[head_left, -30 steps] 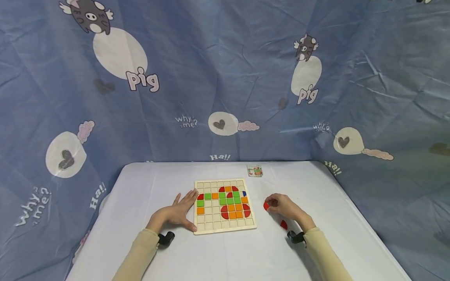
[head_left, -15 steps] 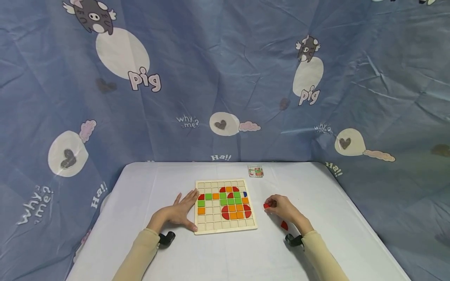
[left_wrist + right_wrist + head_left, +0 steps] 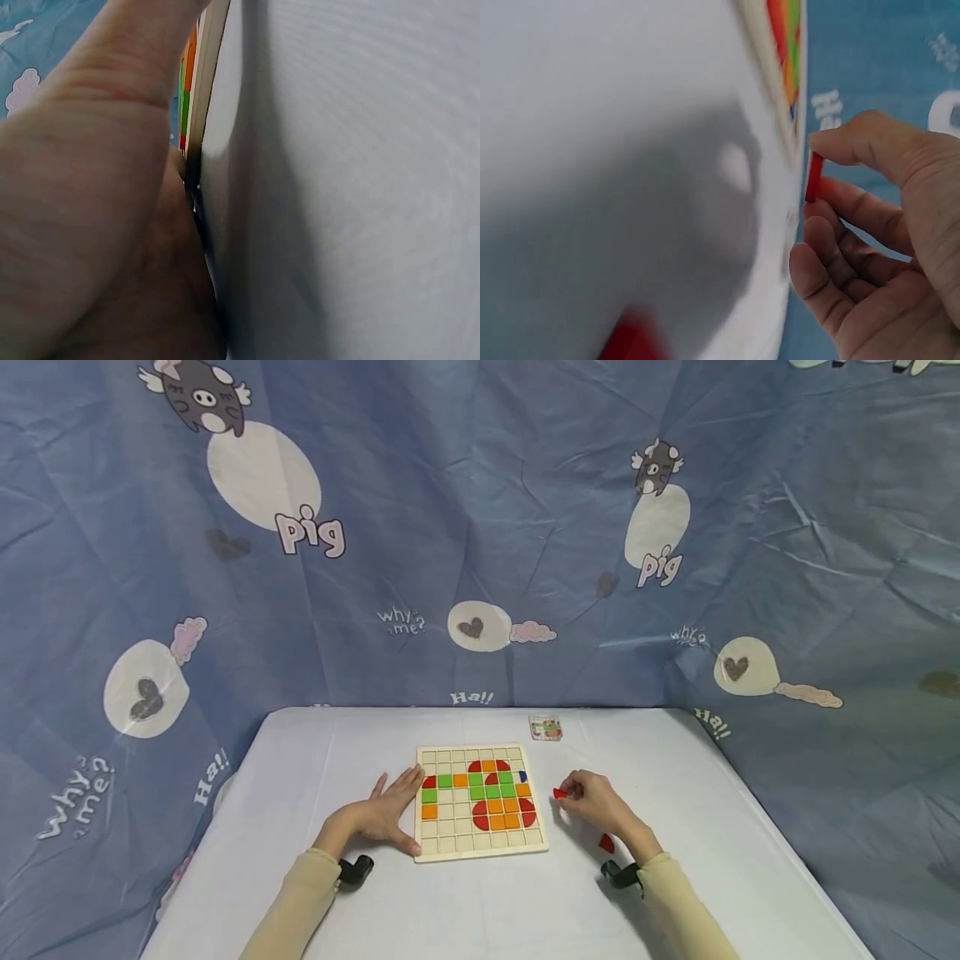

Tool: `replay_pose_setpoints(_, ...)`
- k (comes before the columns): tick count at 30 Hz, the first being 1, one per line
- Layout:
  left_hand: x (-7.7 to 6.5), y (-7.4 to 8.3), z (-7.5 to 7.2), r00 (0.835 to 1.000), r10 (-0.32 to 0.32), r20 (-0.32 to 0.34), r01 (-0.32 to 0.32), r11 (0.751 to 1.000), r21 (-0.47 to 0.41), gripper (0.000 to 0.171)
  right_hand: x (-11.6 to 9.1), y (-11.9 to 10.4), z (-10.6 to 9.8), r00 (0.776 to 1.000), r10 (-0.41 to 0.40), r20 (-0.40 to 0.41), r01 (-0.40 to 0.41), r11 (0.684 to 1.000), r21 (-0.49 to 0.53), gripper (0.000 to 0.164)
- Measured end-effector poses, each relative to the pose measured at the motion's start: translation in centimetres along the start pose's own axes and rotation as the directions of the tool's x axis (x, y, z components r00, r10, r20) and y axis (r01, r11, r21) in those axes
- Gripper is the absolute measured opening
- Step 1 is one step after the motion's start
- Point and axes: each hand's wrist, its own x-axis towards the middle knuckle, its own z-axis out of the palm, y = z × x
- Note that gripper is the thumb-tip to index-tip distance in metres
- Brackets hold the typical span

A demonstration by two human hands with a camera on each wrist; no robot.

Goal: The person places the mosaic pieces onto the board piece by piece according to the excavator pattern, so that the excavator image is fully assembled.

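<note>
My left hand point(image 3: 386, 814) rests spread along the left edge of the wooden grid board point(image 3: 450, 843), thumb and fingertips at its rim. Red, green, orange and blue tiles fill part of the grid. To the right of the board, my right hand point(image 3: 596, 802) pinches a red quarter-circle tile point(image 3: 559, 793) between thumb and index finger. The right wrist view shows this tile point(image 3: 814, 177) edge-on, with the other fingers loosely curled below it. Another red quarter-circle tile point(image 3: 607, 843) lies on the table beneath the right wrist.
A small pattern card point(image 3: 545, 727) lies behind the board, to its right, on the white table point(image 3: 465, 910). Blue printed cloth point(image 3: 480, 527) hangs behind the table and along its sides. A dark camera point(image 3: 621, 874) is strapped to the right wrist.
My right hand has moved slightly left and toward the board with the red quarter-circle tile, turning it a little. The left hand stays at the board's edge.
</note>
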Motion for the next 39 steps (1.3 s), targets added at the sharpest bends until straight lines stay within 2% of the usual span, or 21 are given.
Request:
replay_pose_setpoints(3, 0.0, 0.0, 0.0, 1.0, -0.008, 0.008, 0.008, 1.0, 0.004, 0.139, 0.3, -2.3, 0.9, 0.997, -0.07, -0.01, 0.07, 0.997, 0.017, 0.013)
replay_pose_setpoints(6, 0.1, -0.1, 0.0, 1.0, -0.01, 0.008, 0.01, 1.0, -0.003, 0.139, 0.6, -5.0, 2.5, 0.987, -0.161, 0.022, 0.16, 0.987, 0.017, 0.013)
replay_pose_setpoints(13, 0.1, -0.3, 0.1, 1.0, 0.015, 0.009, -0.015, 1.0, 0.012, 0.137, 1.1, -11.1, 7.3, 0.93, -0.324, 0.173, 0.331, 0.944, -0.012, 0.016)
replay_pose_setpoints(18, 0.2, -0.4, 0.1, 1.0, 0.001, 0.007, -0.001, 1.0, 0.032, 0.135, 1.6, -14.1, 10.4, 0.898, -0.383, 0.215, 0.401, 0.915, -0.041, 0.015)
replay_pose_setpoints(21, 0.2, -0.4, 0.1, 1.0, -0.003, 0.013, 0.003, 1.0, 0.026, 0.135, 1.9, -14.9, 11.9, 0.892, -0.384, 0.24, 0.406, 0.912, -0.052, 0.016)
replay_pose_setpoints(25, 0.2, -0.4, 0.1, 1.0, -0.001, 0.018, 0.001, 1.0, 0.029, 0.135, 2.1, -15.0, 13.0, 0.898, -0.368, 0.242, 0.395, 0.916, -0.074, 0.017)
replay_pose_setpoints(31, 0.1, -0.3, 0.0, 1.0, 0.002, 0.012, -0.002, 1.0, 0.031, 0.134, 2.6, -15.0, 13.1, 0.9, -0.378, 0.219, 0.404, 0.911, -0.086, 0.015)
replay_pose_setpoints(39, 0.0, -0.3, 0.0, 1.0, 0.014, 0.021, -0.014, 1.0, 0.021, 0.133, 2.8, -15.4, 12.9, 0.917, -0.301, 0.262, 0.327, 0.943, -0.063, 0.015)
